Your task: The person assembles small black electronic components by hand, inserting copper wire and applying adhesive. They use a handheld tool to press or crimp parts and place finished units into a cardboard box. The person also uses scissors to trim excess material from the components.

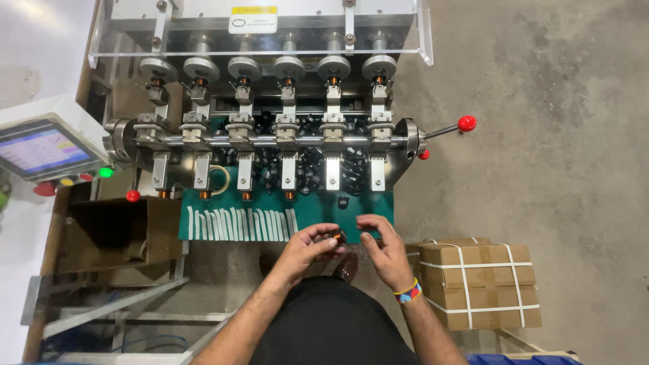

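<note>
1. Your left hand [305, 249] sits at about 6 o'clock of the green work mat [307, 220]. Its fingers are curled narrow around a small dark round part with a copper-coloured winding [334, 236], pinched at the fingertips.
2. Your right hand [387, 250], with a beaded multicoloured wristband [409, 292] at the wrist, lies just at 3 o'clock of the left. Its fingers are loosely bent and half open, tips reaching toward the same small part; whether they touch it cannot be told.
3. The part is held over the near edge of the mat, between both hands.
4. At 12 o'clock stands the steel multi-spindle winding machine [270, 128], with a pile of small black parts [318, 165] under its heads.
5. At 3 o'clock of the right hand sits a strapped brown cardboard box [483, 284].
6. White strips [240, 223] lie in a row on the mat at 10 o'clock of the left hand.
</note>
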